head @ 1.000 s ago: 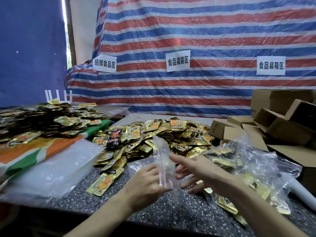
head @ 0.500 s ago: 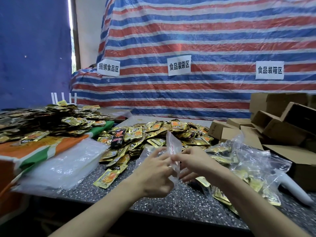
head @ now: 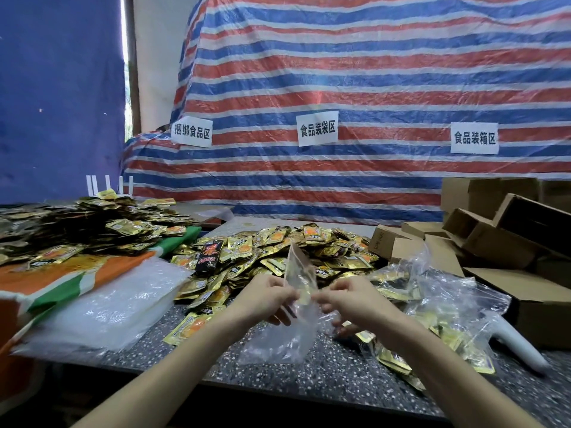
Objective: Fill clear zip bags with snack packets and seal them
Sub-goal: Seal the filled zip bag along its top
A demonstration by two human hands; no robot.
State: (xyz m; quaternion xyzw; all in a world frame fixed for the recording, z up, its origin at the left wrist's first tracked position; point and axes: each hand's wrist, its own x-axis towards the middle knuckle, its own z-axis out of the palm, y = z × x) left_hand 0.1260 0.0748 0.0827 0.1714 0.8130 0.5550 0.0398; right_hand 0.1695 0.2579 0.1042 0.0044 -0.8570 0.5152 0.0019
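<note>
1. While both hands hover above the near middle of the speckled table (head: 312,378), the left hand (head: 265,299) and the right hand (head: 350,299) each pinch a clear zip bag (head: 301,271) with thumb and fingertips.
2. The bag stands upright between them.
3. The heap of gold snack packets (head: 272,248) lies just behind it, mid-table.
4. Cardboard boxes (head: 497,242) crowd the right edge.

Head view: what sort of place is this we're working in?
Probably a makeshift food-packing station: paper zone signs taped to a striped tarp, a heap of gold snack packets on the speckled table, and cardboard boxes to the right.
</note>
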